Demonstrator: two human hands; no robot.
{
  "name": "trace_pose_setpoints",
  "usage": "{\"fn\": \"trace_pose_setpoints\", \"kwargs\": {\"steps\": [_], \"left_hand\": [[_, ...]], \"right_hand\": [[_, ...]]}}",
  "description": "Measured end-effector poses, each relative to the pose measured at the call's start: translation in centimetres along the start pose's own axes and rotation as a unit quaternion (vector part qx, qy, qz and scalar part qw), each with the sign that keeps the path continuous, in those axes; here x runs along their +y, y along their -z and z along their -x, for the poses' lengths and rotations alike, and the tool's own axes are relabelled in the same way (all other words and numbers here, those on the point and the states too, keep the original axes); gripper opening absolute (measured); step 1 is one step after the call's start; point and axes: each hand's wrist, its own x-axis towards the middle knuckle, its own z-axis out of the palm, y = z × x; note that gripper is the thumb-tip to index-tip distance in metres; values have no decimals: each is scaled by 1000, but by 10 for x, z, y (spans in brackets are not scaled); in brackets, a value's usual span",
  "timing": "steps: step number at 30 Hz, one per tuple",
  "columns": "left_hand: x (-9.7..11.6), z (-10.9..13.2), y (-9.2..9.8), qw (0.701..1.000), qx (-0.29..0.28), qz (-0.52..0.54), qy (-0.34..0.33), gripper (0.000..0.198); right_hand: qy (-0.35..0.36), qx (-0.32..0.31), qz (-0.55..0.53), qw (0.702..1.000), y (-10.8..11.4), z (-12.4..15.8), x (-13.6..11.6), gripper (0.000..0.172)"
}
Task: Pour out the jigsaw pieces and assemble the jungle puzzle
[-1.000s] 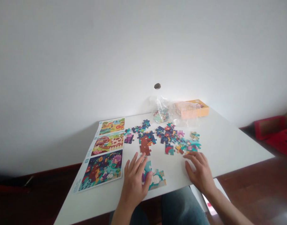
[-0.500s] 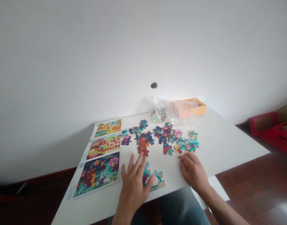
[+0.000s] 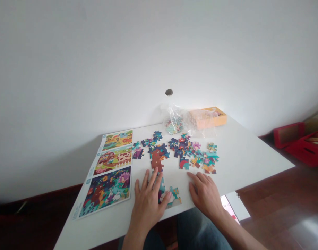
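Note:
My left hand (image 3: pixel 147 203) lies spread with its fingers apart over a joined group of teal and white jigsaw pieces (image 3: pixel 171 198), partly covering them. My right hand (image 3: pixel 204 196) rests on the white table (image 3: pixel 239 163) to the right of that group, below the loose pieces, holding nothing. Scattered jigsaw pieces (image 3: pixel 182 149) in dark blue, teal and pink lie further forward. A reddish-brown joined strip of pieces (image 3: pixel 156 160) reaches down almost to my left fingertips.
A printed sheet of three puzzle pictures (image 3: pixel 112 173) lies along the table's left edge. At the back stand a clear plastic bag of pieces (image 3: pixel 173 121) and an orange box (image 3: pixel 211 117). Red crates (image 3: pixel 296 142) sit on the wooden floor (image 3: pixel 278 208) at right.
My right hand has slid left and toward me, closer to the joined group. The whole view has shifted slightly down and left. My left hand has barely moved.

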Motion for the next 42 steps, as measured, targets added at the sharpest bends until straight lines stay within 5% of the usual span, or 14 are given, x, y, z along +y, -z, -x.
{"fn": "trace_pose_setpoints", "kwargs": {"steps": [26, 37, 42], "left_hand": [[2, 1, 4, 999, -1, 32, 4, 63], [-3, -40, 2, 998, -5, 45, 43, 54], [-14, -39, 3, 998, -5, 43, 41, 49]], "right_hand": [[3, -30, 52, 998, 0, -5, -2, 35], [21, 20, 24, 999, -8, -3, 4, 32], [81, -12, -68, 994, 1, 1, -4, 39]]}}
